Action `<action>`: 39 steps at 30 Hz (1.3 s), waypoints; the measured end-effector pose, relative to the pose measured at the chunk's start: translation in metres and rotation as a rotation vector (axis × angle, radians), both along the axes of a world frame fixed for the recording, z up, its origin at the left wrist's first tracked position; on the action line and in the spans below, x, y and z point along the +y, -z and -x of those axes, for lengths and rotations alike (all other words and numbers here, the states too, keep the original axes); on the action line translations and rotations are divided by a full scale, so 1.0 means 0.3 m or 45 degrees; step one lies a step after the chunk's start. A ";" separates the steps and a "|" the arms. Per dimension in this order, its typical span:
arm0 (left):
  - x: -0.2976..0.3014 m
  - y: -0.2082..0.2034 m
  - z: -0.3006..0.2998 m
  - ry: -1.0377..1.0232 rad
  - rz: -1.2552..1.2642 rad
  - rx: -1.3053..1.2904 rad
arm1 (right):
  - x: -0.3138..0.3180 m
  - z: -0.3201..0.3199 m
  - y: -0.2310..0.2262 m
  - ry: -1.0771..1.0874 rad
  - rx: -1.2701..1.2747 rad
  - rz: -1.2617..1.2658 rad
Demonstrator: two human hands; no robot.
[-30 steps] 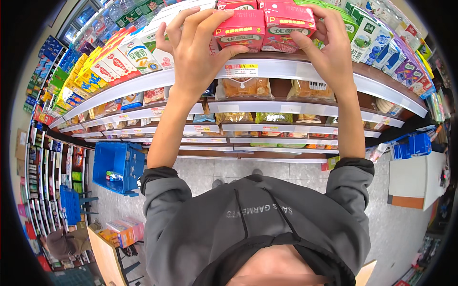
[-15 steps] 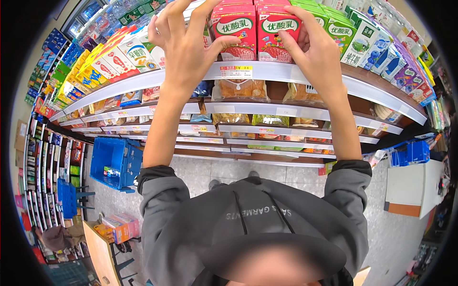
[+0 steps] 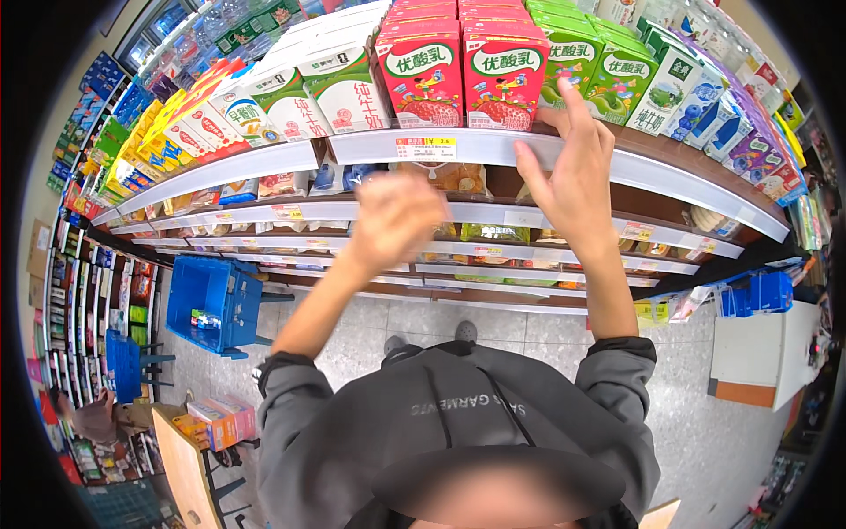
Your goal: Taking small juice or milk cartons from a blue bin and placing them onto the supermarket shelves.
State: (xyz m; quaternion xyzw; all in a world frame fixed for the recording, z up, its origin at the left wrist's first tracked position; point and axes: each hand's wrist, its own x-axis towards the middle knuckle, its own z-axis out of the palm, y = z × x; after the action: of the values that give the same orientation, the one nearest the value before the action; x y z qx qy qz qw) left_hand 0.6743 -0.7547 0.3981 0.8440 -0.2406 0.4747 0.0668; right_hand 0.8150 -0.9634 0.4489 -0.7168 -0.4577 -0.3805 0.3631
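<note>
Two rows of red drink cartons stand upright at the front of the top shelf, their faces even with each other. My right hand is raised at the shelf's white front edge, just right of the red cartons and below the green cartons. Its fingers are spread and hold nothing. Lower and to the left, my left hand is in front of the shelves, apart from the cartons. Motion blurs its fingers, so their pose is unclear. White-and-green milk cartons flank the red ones on the left.
Lower shelves carry bagged foods. A blue crate stands on the floor to the left, near a wooden table and pink boxes. At the right are a white counter and blue baskets.
Both hands have come off the red cartons. My left hand dropped down and toward the middle, while my right hand lowered to the shelf edge and opened.
</note>
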 end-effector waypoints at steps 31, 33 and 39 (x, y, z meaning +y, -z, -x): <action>0.249 0.607 1.198 -0.114 0.966 0.834 | 0.008 0.001 -0.010 0.625 -0.163 0.442; 0.271 0.609 1.329 -0.177 1.057 0.875 | -0.001 0.020 -0.018 0.721 -0.440 0.561; 0.308 0.657 1.690 -0.516 1.227 0.925 | 0.137 0.389 0.266 0.892 -0.135 0.004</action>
State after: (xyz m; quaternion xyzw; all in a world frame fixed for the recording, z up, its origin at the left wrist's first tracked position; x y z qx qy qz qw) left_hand 0.1674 -0.6622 0.2010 0.8551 0.2026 0.2163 0.4253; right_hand 0.6983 -0.9222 0.3690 -0.8101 -0.2031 -0.5179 0.1851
